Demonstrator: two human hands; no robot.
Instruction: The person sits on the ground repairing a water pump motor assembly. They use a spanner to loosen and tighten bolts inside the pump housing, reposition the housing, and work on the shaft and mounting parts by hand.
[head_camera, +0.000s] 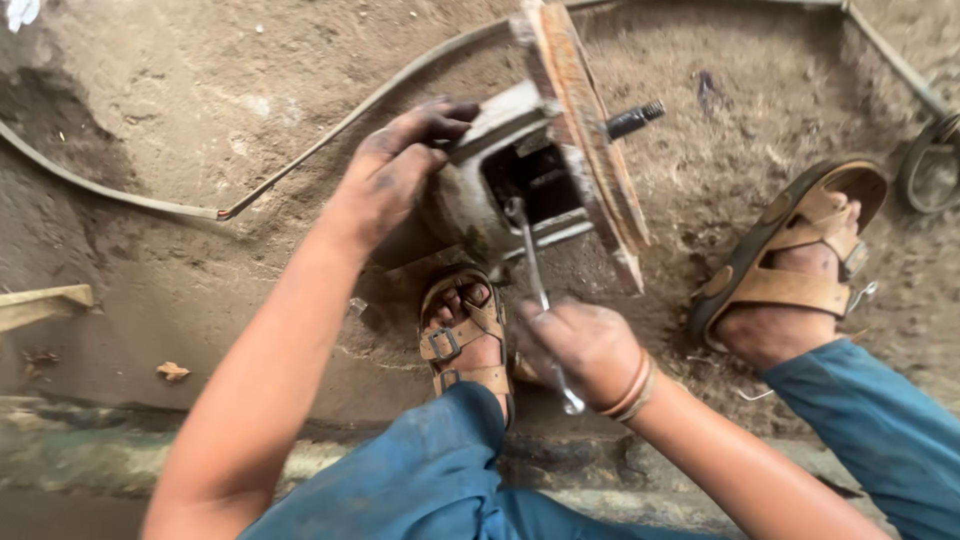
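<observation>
A grimy metal machine housing (505, 170) with a rusty round flange (590, 150) and a threaded stud (636, 118) stands on the dirt floor. My left hand (400, 160) grips the housing's left side. My right hand (580, 345) is shut on a slim steel wrench (535, 280). The wrench's far end sits at the housing's dark opening (535, 180). Thin bangles circle my right wrist. Both hands are smeared with grease.
My feet wear tan sandals, one (465, 335) just below the housing and one (790, 260) to the right. A long hose (300, 160) curves across the dirt. A wooden plank (40, 305) lies at the left edge, a concrete ledge (150, 440) runs below.
</observation>
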